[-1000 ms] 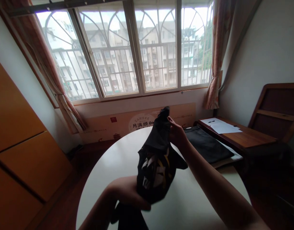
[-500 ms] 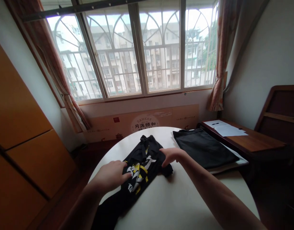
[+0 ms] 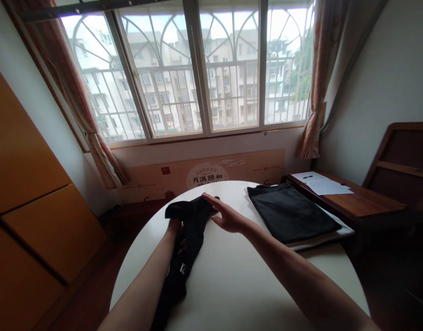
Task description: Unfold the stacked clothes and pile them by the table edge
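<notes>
A black T-shirt lies bunched and narrow across the white round table, from its near edge toward the far side. Little of its pale print shows. My left hand is tucked beneath a raised flap of the shirt, which covers the fingers, so their grip cannot be seen. Reaching in from the right, my right hand has its fingers stretched out, tips against the shirt's far end and thumb apart.
A flat stack of folded dark cloth over something white lies on the table's right side. Beyond it stands a wooden desk with white papers. An orange cabinet rises at the left, and a barred window is ahead.
My left hand has moved forward under the shirt, and part of the cloth is now folded up over it. My right hand has shifted a little left and forward. Most of the print has become covered.
</notes>
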A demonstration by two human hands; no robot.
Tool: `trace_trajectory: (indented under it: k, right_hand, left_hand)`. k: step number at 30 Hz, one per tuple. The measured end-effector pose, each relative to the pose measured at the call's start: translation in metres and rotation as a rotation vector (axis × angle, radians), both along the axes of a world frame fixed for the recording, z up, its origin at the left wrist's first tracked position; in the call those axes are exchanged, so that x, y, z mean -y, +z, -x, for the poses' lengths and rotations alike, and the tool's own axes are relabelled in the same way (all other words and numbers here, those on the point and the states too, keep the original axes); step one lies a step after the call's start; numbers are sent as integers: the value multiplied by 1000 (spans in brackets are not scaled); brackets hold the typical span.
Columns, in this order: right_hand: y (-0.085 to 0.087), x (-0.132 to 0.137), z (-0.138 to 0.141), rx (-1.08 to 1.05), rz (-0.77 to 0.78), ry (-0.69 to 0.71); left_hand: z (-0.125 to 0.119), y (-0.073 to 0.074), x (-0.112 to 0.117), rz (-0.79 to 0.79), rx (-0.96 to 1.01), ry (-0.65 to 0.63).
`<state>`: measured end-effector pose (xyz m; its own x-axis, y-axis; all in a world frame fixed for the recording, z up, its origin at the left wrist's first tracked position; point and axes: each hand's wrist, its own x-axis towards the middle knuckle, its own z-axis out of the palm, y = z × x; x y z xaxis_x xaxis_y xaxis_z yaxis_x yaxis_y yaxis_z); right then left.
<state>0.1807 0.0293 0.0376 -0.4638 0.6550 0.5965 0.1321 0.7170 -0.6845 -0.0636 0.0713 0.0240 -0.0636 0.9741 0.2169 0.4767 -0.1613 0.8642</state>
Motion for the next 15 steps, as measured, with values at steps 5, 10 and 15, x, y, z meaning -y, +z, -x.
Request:
trace_trajectory:
  k: [5, 10, 15]
  right_hand:
    - [-13, -8, -15, 129, 163, -222]
    - [-37, -11, -11, 427, 150, -293]
    - [-62, -6, -1, 543, -6, -429]
  left_hand:
    - [32, 25, -13, -96, 24, 392]
    - [0, 21, 14, -153, -166, 173]
    - [-40, -22, 53, 109, -776, -202]
